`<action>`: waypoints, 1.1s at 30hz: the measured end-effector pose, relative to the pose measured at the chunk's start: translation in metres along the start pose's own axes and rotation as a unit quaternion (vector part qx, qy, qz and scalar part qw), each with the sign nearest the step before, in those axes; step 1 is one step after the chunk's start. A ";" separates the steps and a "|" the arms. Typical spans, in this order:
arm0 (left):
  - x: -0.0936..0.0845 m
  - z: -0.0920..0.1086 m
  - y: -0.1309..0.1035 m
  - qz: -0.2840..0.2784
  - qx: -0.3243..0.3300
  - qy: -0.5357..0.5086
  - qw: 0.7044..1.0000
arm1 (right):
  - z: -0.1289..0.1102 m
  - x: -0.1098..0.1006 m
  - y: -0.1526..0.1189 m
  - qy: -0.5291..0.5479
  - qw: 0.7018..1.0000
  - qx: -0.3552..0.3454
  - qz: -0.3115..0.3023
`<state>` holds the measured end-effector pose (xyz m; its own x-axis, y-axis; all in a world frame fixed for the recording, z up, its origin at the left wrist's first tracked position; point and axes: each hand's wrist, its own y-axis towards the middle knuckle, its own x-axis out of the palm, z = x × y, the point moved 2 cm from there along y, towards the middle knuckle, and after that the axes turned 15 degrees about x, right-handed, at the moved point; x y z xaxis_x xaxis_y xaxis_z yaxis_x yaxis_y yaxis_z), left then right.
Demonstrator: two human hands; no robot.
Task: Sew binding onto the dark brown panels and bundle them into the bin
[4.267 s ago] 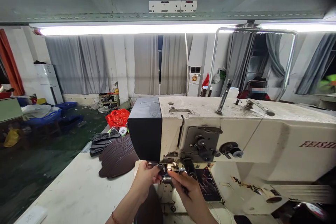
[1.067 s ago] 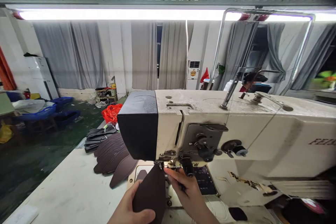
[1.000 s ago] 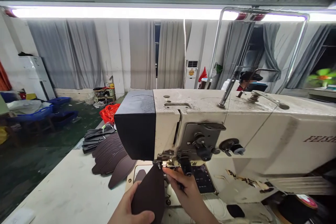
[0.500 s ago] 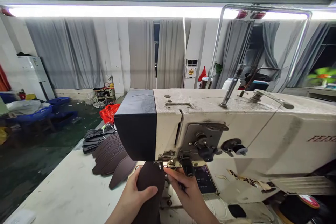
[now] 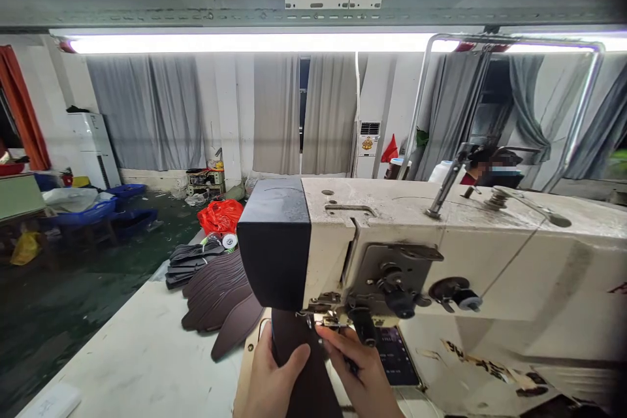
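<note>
A dark brown piece (image 5: 300,359) lies under the needle area of the sewing machine (image 5: 441,261). My left hand (image 5: 277,369) grips its left side, thumb on top and fingers along the edge. To the right of the piece, my right hand (image 5: 355,362) has its fingertips close to the needle area, fingers bent around a small dark object that I cannot make out. Left of the machine head, a fanned stack of brown pieces (image 5: 215,294) rests on the white table (image 5: 142,346), beside a bundle of black pieces (image 5: 191,263).
A red plastic bag (image 5: 220,215) and a thread spool (image 5: 228,241) sit behind the stacks. Under the machine arm is a dark display (image 5: 399,356). A white object (image 5: 53,401) lies at the table's near left. Part of a person (image 5: 473,170) shows behind the machine.
The view has shifted, so the scene sits lower and further right. The brown piece now leans differently, its near end further right. Both hands remain beside it.
</note>
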<state>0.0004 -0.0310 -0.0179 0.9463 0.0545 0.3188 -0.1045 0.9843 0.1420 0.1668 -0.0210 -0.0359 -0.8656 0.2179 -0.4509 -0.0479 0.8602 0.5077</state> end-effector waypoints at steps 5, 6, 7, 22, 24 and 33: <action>-0.005 -0.008 -0.008 -0.033 -0.010 -0.011 0.999 | -0.003 -0.001 0.001 0.003 1.000 0.001 -0.003; -0.005 -0.007 -0.009 -0.052 -0.022 -0.008 0.998 | -0.002 0.000 0.000 0.004 1.000 0.003 -0.007; -0.006 -0.004 -0.009 -0.069 -0.037 -0.004 0.997 | -0.001 0.000 0.000 0.005 1.000 0.006 -0.011; -0.018 0.026 0.028 -0.166 -0.118 -0.004 0.979 | 0.002 0.001 0.001 0.013 1.000 -0.021 0.003; -0.018 0.022 0.033 -0.141 -0.110 0.001 0.984 | 0.004 0.001 0.001 0.011 1.000 -0.021 -0.001; -0.002 0.013 0.020 -0.011 -0.081 -0.102 0.991 | 0.004 0.003 0.003 0.010 1.000 -0.029 0.002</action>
<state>-0.0077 -0.0137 -0.0035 0.8641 0.0141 0.5031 -0.0184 0.9998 0.0036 0.1664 -0.0160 -0.0384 -0.8758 0.2118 -0.4338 -0.0726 0.8306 0.5521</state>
